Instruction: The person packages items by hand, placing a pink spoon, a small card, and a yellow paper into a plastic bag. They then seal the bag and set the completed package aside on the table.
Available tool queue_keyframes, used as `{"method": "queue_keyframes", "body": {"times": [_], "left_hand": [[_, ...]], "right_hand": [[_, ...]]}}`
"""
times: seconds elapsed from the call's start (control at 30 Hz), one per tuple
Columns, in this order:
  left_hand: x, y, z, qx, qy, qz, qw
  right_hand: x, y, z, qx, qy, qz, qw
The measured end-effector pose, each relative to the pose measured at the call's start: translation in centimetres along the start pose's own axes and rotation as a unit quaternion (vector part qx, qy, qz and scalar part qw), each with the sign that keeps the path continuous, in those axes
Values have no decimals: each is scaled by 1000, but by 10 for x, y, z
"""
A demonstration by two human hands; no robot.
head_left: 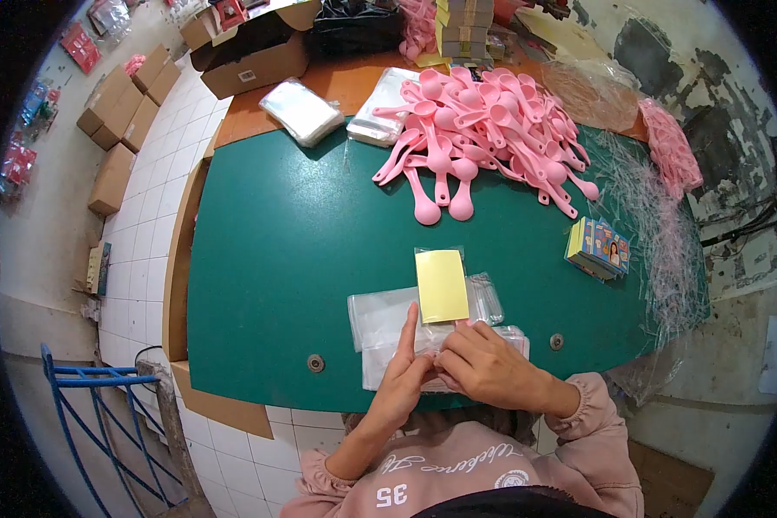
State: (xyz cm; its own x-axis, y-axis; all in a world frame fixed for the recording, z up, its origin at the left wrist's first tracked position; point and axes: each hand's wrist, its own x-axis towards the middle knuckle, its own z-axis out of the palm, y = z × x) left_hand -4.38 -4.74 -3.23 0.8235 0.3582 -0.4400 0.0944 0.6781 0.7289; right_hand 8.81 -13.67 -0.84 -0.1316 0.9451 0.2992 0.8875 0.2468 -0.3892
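Over the front of the green table, a yellow card (442,287) sits in a small clear plastic bag (457,253) whose edge shows past the card's top. My left hand (403,369) pinches the lower end of this bag near the thumb, its index finger stretched up along the card's left side. From the right, my right hand (485,361) closes its fingers on the same lower end; the exact grip is partly hidden. Under both hands lie stacks of clear plastic bags (380,316), flat on the table.
A heap of pink measuring spoons (462,177) covers the table's far middle. Printed cards (597,249) are stacked at the right. Packs of clear bags (302,112) lie at the back, near an open cardboard box (255,69). Loose plastic strands (665,233) hang over the right edge.
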Motion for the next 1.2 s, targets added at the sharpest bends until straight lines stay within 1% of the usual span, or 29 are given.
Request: {"method": "queue_keyframes", "body": {"times": [0.03, 0.07, 0.17, 0.2, 0.23, 0.27, 0.3, 0.37, 0.4, 0.43, 0.47, 0.5, 0.53, 0.57, 0.63, 0.7, 0.73, 0.77, 0.8, 0.83, 0.87, 0.9, 0.93, 1.0, 1.07, 1.1, 1.13, 1.17, 1.2], "left_hand": [[0, 1, 1, 11, 3, 23, 1000], [1, 3, 3, 11, 3, 23, 1000], [2, 6, 5, 13, 2, 47, 999], [4, 3, 3, 44, 1, 75, 996], [6, 1, 1, 75, -1, 103, 992], [7, 0, 0, 75, -1, 103, 992], [7, -2, -2, 110, -8, 112, 988], [7, -2, -2, 144, -14, 120, 982], [7, 0, -2, 175, 16, 127, 976], [8, 2, -1, 205, 46, 134, 968], [8, 5, -3, 204, 46, 136, 968], [8, 9, -7, 131, 10, 104, 986], [7, 11, -9, 58, -27, 69, 996], [7, 13, -10, 58, -27, 68, 996], [6, 14, -11, 61, -59, 29, 996], [8, 13, -11, 64, -65, 25, 996], [9, 12, -11, 66, -67, 20, 995], [8, 12, -10, 65, -67, 22, 995], [8, 12, -9, 57, -67, 24, 996], [8, 13, -7, 49, -65, 27, 996], [7, 14, -5, 48, -63, 27, 997], [7, 16, -2, 31, -61, 35, 997], [7, 18, 0, 14, -61, 42, 997], [9, 14, -3, -1, -84, 38, 996], [7, 16, -7, -18, -105, 33, 994], [5, 21, -11, -23, -120, 10, 992], [4, 24, -13, -30, -135, -13, 990], [3, 24, -15, -29, -134, -12, 990], [3, 23, -17, 109, -72, 22, 991]], "right_hand": [[0, 0, 1, -32, 6, -9, 999], [0, 0, 2, -65, 11, -18, 998], [1, 1, 3, -27, 32, -13, 999], [1, 2, 4, -27, 32, -14, 999], [0, 4, 5, 4, 32, -16, 999], [-1, 6, 5, 34, 33, -18, 999], [-1, 8, 5, 34, 33, -19, 999], [-3, 14, 3, 112, 16, -17, 993], [-3, 15, 0, 112, 16, -18, 993], [-4, 15, -6, 170, 9, -5, 985], [-6, 18, -13, 226, 3, 8, 974], [-10, 25, -21, 225, 3, 8, 974], [-16, 35, -31, 277, 17, 59, 959], [-21, 47, -40, 328, 31, 109, 938], [-30, 77, -62, 368, 84, 192, 906], [-35, 100, -81, 225, 124, 372, 892], [-34, 102, -79, 223, 124, 371, 893], [-33, 105, -75, -120, 187, 375, 900], [-29, 107, -72, -448, 229, 334, 797], [-26, 97, -69, -322, 220, 303, 869], [-23, 79, -64, -188, 204, 268, 923], [-16, 63, -62, -72, 129, 220, 964], [-10, 49, -57, 45, 51, 167, 984], [-9, 30, -34, 180, 22, 191, 965], [-13, 32, -18, 199, 38, 214, 955], [-13, 33, -14, 217, 53, 236, 946], [-12, 32, -16, 228, 86, 239, 940], [-13, 33, -17, 228, 86, 239, 940], [-15, 34, -18, 257, 90, 231, 934]]}}
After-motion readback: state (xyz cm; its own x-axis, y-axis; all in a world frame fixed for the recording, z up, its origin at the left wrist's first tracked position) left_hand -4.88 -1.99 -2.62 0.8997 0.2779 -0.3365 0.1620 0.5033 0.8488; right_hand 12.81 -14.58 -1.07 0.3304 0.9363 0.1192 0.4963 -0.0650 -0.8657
